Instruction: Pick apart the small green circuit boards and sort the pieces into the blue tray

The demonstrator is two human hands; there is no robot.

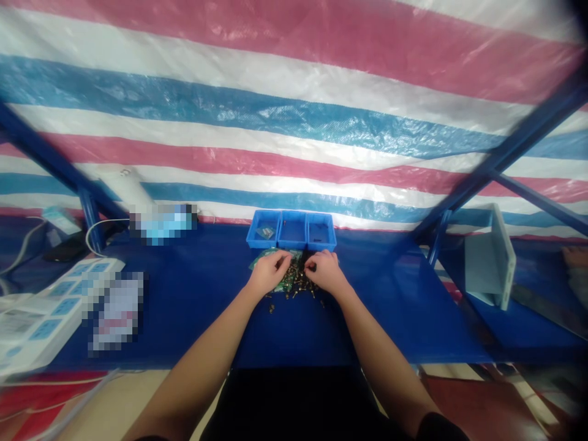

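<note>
A loose heap of small brass-coloured and dark pieces, perhaps screws (294, 279), lies on the blue table, partly over a green plastic bag or sheet. My left hand (270, 273) is at the heap's left side, thumb and fingers pinched together. Opposite it, my right hand (325, 269) is also closed in a pinch, over the dark pieces. Whatever either pinch holds is too small to make out. Just behind both hands stand three joined blue bins (293, 230). The left one contains a small clear packet (265, 233); a few tiny bits are in the others.
A long white power strip (59, 309) and a blurred-out flat item (119, 312) lie at the left. A white device (131, 190) stands behind them. At the right are a blue metal frame (482, 171), an upright white panel (489, 257) and another person's hand (576, 257).
</note>
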